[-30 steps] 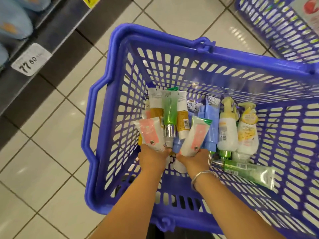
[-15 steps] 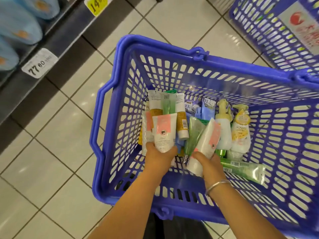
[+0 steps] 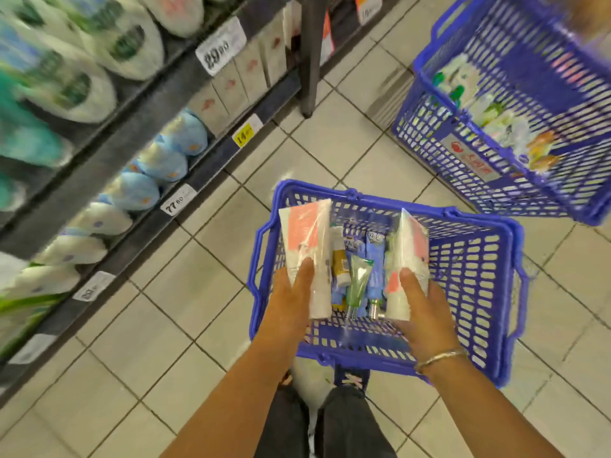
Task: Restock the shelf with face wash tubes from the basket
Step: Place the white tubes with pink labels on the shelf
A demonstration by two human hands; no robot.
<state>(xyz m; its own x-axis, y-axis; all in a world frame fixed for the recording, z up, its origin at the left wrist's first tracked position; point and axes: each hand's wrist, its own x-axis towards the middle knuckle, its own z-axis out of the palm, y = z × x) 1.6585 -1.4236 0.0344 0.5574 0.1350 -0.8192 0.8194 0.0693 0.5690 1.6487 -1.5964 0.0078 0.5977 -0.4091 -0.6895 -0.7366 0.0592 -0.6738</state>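
Blue plastic basket [image 3: 476, 368] sits on the tiled floor [image 3: 165, 342] just in front of the person's feet, w/ more tubes lying inside. Left hand [image 3: 291, 299] is closed round a white tube w/ coral label [image 3: 305, 249], cap end down by the palm, held above the basket's left side. Right hand [image 3: 420, 305] is wrapped on a second white-and-coral tube [image 3: 408, 259], above the basket's middle. Shelf [image 3: 139, 133] runs along the left, w/ price tags on its edges; view is blurred there, so I can't tell which slot suits these. To do the step well, I'd judge: keep grips firm near the caps, turn labels outward, find the matching row before setting them down, place one at a time.
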